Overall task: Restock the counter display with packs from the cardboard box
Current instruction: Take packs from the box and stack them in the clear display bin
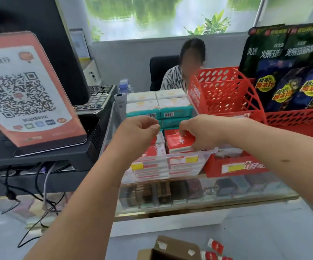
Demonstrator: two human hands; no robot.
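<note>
Left grip (136, 134), right grip (204, 131), both forearms (99, 184) bare, small dark mark (285, 161) on right forearm (260, 145)

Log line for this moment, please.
right hand: grips red pack in clear bin | left hand: curled, nothing seen | cardboard box: open, below

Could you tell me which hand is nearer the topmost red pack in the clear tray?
Right: the right hand grips the red pack; the left hand hovers to its left, apart.
</note>
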